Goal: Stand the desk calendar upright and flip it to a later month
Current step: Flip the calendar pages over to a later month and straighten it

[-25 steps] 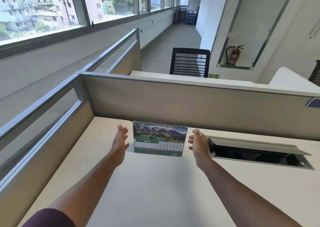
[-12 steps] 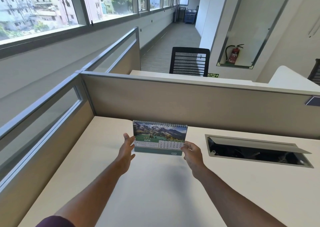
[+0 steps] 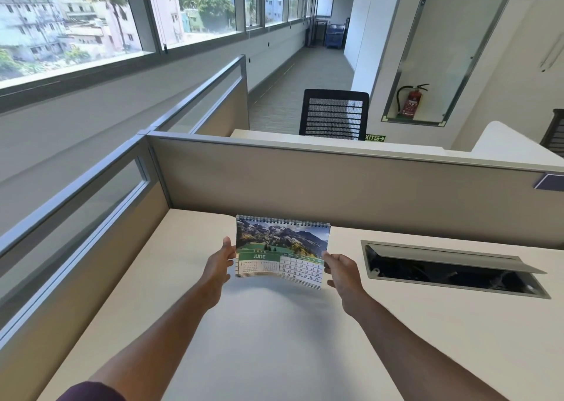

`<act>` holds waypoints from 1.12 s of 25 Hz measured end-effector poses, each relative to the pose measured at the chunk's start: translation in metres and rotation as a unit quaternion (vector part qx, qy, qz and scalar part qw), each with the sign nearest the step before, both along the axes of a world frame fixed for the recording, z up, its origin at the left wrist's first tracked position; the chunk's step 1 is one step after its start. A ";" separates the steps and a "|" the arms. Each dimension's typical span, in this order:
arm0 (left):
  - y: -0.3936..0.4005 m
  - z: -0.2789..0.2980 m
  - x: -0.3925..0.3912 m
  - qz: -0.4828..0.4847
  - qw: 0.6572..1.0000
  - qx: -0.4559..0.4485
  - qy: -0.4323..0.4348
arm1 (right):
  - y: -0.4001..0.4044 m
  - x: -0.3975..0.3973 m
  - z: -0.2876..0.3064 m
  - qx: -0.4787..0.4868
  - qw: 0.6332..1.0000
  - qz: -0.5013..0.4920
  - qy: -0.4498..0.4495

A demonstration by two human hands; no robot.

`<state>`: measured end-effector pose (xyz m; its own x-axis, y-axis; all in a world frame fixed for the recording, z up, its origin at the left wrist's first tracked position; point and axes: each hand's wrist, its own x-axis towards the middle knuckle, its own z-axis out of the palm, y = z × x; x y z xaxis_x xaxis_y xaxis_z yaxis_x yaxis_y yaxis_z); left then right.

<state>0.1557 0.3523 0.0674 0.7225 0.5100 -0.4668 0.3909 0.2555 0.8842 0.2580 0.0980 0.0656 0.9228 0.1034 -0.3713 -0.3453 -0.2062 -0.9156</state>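
Observation:
The spiral-bound desk calendar shows a mountain photo above a green band reading JUNE. It stands near the far middle of the white desk, spiral at the top. Its front page is lifted off the base at the bottom and curls toward me. My left hand pinches the page's left edge. My right hand holds the page's lower right corner. The calendar's base is hidden behind the raised page.
An open cable hatch with a raised lid sits in the desk to the right of the calendar. A beige partition runs along the back and a glazed one along the left. A black chair stands beyond.
Both hands closed in from beside the calendar onto its side edges. The JUNE page's bottom edge has since come up off the base and swung toward me.

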 end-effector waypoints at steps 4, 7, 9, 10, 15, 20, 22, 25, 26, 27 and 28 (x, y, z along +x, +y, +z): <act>0.004 0.013 -0.004 0.010 1.000 -0.020 -0.012 | 0.000 -0.002 0.018 0.121 0.991 -0.010 0.063; 0.011 0.031 -0.007 0.022 0.997 -0.056 -0.041 | -0.001 0.003 0.033 0.202 0.976 -0.018 0.076; 0.019 0.042 -0.008 0.027 0.993 -0.084 -0.079 | -0.001 0.007 0.045 0.249 0.965 -0.027 0.077; 0.023 0.047 -0.008 0.028 0.990 -0.098 -0.102 | -0.001 0.009 0.050 0.270 0.959 -0.030 0.075; 0.023 0.063 0.003 -0.005 0.977 -0.098 -0.189 | 0.000 0.016 0.066 0.290 0.957 0.002 0.019; 0.013 0.065 0.018 -0.022 0.987 0.019 -0.159 | 0.004 0.025 0.067 0.238 0.970 0.040 -0.029; 0.014 0.061 0.020 -0.040 0.984 0.059 -0.161 | 0.005 0.028 0.064 0.209 0.975 0.057 -0.046; 0.016 0.054 0.023 -0.037 0.981 0.108 -0.154 | 0.005 0.029 0.059 0.173 0.980 0.051 -0.079; 0.018 0.051 0.024 -0.018 0.983 0.110 -0.147 | 0.006 0.029 0.058 0.167 0.981 0.039 -0.087; 0.019 0.049 0.025 0.001 0.985 0.104 -0.141 | 0.007 0.029 0.058 0.166 0.982 0.025 -0.086; 0.021 0.047 0.024 0.015 0.986 0.093 -0.139 | 0.009 0.029 0.057 0.169 0.983 0.012 -0.076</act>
